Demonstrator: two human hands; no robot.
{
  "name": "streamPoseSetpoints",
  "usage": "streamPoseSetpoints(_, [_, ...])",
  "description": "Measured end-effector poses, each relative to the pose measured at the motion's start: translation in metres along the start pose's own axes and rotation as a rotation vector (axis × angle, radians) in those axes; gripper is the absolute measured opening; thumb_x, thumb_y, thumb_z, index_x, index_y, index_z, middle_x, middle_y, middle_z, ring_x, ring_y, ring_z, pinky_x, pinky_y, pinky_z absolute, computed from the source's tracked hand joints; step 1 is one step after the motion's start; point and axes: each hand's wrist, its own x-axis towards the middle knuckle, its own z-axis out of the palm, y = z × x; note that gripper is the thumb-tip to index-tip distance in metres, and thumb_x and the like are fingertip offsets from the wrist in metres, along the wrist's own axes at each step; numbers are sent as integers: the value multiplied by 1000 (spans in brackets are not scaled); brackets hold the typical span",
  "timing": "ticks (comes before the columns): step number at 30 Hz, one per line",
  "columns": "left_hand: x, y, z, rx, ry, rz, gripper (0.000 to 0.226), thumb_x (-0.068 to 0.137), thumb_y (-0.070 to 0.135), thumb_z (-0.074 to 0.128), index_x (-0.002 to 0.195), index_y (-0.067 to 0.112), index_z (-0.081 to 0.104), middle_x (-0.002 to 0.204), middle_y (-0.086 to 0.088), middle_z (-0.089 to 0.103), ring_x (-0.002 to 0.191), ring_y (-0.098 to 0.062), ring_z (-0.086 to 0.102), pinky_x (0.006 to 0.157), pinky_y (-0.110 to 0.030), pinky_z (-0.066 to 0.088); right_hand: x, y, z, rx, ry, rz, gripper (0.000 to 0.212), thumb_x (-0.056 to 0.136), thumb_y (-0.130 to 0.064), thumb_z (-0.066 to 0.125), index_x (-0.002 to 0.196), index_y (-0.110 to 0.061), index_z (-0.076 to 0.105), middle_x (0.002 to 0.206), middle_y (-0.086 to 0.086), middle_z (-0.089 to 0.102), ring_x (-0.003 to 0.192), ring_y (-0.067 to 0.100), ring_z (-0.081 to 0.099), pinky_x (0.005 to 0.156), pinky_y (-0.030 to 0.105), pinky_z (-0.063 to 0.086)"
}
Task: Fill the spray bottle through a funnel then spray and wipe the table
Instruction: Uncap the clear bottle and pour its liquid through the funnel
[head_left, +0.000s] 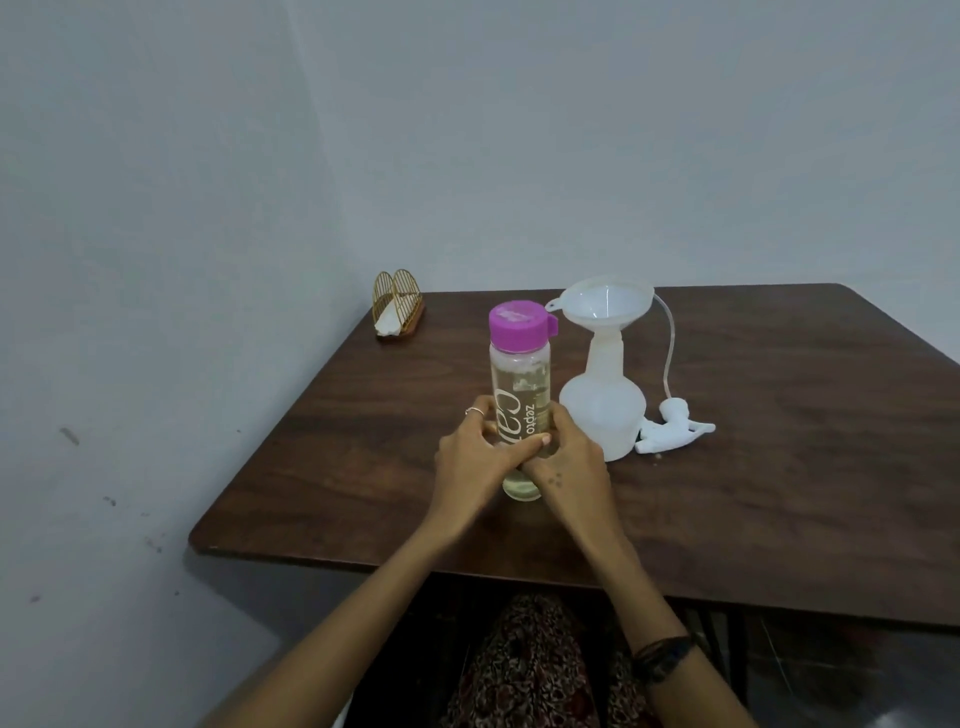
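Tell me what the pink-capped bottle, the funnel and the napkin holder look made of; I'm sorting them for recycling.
Pink-capped bottle: clear, probably plastic; the yellowish liquid shows through, and the cap is opaque and matte.
Funnel: translucent white plastic by its look, milky and slightly glossy.
Napkin holder: thin gold-coloured wire, likely metal, on a dark base that could be wood.

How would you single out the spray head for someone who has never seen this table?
Start at the brown table, then find the white spray bottle with the funnel in its neck. The spray head lies on its side just right of that bottle's base. Alone among the white pieces it lies flat, with a thin tube arcing up from it.
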Motion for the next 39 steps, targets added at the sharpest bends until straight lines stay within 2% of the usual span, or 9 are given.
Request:
streamPoseSetpoints(3, [-4,4,1,24,-17,8,48,68,44,76,109,30,55,86,16,63,77,4,59,76,-17,47,2,-11,-21,33,-235,-18,47,84,-6,60,128,-18,48,108,-9,60,104,11,58,74,5,43])
streamPoseSetpoints(5, [-5,5,1,30,-21,6,49,68,45,75,110,31,54,85,18,62,78,2,59,75,-18,46,2,-16,-35,40,-239,-86,49,86,8,49,130,-13,49,105,-11,55,102,5,54,71,-3,39])
streamPoseSetpoints(10, [-6,6,2,66,-8,-18,50,68,49,74,109,32,53,94,16,64,90,-6,61,79,-23,41,5,-38,-50,304,227,-251,24,91,-16,56,115,-19,59,101,-11,66,97,-1,62,79,13,46])
streamPoseSetpoints(15, [-3,17,6,123,-46,-72,47,71,49,69,109,32,46,89,14,58,105,-20,60,76,-26,33,8,-68,-33,184,356,-381,38,80,-29,72,115,-19,60,110,-8,62,104,5,59,88,21,49])
streamPoseSetpoints(20, [-5,26,18,218,-88,-138,55,82,46,49,130,23,35,124,-7,58,119,-30,52,91,-35,39,14,-69,-11,-55,519,-438,57,71,-41,76,118,-14,57,114,3,56,102,11,53,75,-1,36])
streamPoseSetpoints(23, [0,23,22,251,-113,-155,51,88,41,47,133,20,36,129,-7,56,122,-28,50,97,-34,38,19,-69,-9,-106,581,-445,55,71,-40,76,116,-12,59,112,6,57,102,17,56,77,8,37])
streamPoseSetpoints(31, [17,11,23,210,-224,-82,68,64,49,76,122,30,47,121,9,61,118,-15,55,93,-25,38,30,-64,-39,-25,384,-488,50,65,-40,74,110,-19,68,103,1,64,96,12,59,83,17,46])
streamPoseSetpoints(35, [20,9,20,163,-231,-41,73,47,57,68,113,29,54,110,9,67,108,-12,60,95,-33,46,34,-63,-52,14,265,-500,50,64,-37,74,111,-21,68,102,2,65,95,7,57,84,17,47])
streamPoseSetpoints(39, [25,6,15,117,-288,-21,63,50,48,79,105,31,54,99,14,67,104,-9,62,94,-30,48,36,-65,-60,25,164,-503,48,65,-35,77,110,-21,69,103,2,66,97,8,58,81,16,49])
